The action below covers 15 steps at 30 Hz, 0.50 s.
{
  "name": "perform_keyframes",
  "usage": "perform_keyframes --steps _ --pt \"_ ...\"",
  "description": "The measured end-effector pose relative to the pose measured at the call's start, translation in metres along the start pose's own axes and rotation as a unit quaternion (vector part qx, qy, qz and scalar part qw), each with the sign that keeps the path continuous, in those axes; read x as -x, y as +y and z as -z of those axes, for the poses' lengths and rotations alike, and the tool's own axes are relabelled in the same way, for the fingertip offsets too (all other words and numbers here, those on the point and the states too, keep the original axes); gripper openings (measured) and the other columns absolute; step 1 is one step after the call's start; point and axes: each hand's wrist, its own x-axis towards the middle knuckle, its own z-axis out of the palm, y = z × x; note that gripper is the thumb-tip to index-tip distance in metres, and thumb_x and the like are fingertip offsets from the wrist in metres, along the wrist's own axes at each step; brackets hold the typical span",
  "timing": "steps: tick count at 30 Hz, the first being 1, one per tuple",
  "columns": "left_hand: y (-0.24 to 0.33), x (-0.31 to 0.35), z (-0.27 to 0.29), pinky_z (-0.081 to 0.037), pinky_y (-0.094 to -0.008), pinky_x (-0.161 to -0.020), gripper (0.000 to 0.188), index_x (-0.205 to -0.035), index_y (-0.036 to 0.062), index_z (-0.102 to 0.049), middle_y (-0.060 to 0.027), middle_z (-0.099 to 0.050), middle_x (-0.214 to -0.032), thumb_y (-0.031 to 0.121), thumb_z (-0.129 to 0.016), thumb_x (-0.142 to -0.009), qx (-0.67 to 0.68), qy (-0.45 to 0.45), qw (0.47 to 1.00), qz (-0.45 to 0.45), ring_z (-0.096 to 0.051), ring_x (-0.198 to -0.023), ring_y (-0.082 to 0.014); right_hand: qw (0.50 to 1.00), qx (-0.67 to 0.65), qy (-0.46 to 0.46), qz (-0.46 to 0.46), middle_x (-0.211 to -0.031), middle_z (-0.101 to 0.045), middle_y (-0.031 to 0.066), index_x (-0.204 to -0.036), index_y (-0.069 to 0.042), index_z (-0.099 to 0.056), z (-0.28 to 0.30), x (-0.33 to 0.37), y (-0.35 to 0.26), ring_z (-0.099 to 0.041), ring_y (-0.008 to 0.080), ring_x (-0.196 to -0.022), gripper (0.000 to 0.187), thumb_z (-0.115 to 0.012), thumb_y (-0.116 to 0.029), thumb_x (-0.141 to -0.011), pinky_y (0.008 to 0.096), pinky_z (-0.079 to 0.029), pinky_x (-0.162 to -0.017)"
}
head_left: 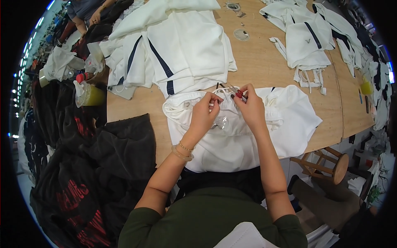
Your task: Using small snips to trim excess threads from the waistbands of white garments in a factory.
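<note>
A white garment [235,153] with a gathered waistband and a white drawstring lies across the table edge in front of me. Above its waistband my left hand [203,111] is closed in a pinch, thumb against fingers; what lies between the fingertips is too small to make out. My right hand [251,108] is wrapped round a small red-handled cutting tool [239,94], likely thread snips, its metal tip pointing up and left. Both hands are close together, with the drawstring near the fingertips. A shiny clear piece of plastic [222,122] rests on the garment below them.
A stack of white garments [186,45] with navy stripes lies beyond my hands. More white garments [304,39] with hanging cords lie far right. Dark clothing with red print [78,194] is heaped at left, below a yellow drink [93,96]. A wooden stool [340,168] stands right; another person [89,14] sits far left.
</note>
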Motion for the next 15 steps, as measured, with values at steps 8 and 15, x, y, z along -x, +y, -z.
perform_keyframes --steps 8,15 --pt "0.001 -0.002 -0.001 -0.054 -0.03 -0.071 0.011 -0.098 -0.0025 -0.051 -0.0134 -0.068 -0.094 0.005 -0.051 -0.09 0.022 -0.007 1.0 0.011 -0.067 -0.081 -0.0223 0.972 0.11 0.036 0.205 -0.08 -0.061 0.0069 -0.084 -0.005 -0.054 0.026 0.025 -0.001 -0.058 0.025 -0.077 0.02 -0.07 -0.014 -0.076 0.0361 -0.046 -0.063" --pt "0.003 -0.001 0.0 -0.054 -0.0298 -0.071 0.011 -0.097 -0.0027 -0.05 -0.0133 -0.069 -0.094 0.006 -0.052 -0.091 0.02 -0.009 1.0 0.015 -0.067 -0.082 -0.0225 0.929 0.223 0.023 0.295 -0.079 -0.056 0.0042 -0.085 -0.007 -0.056 0.021 0.02 -0.01 -0.056 0.0224 -0.079 0.019 -0.07 -0.013 -0.074 0.0352 -0.048 -0.063"
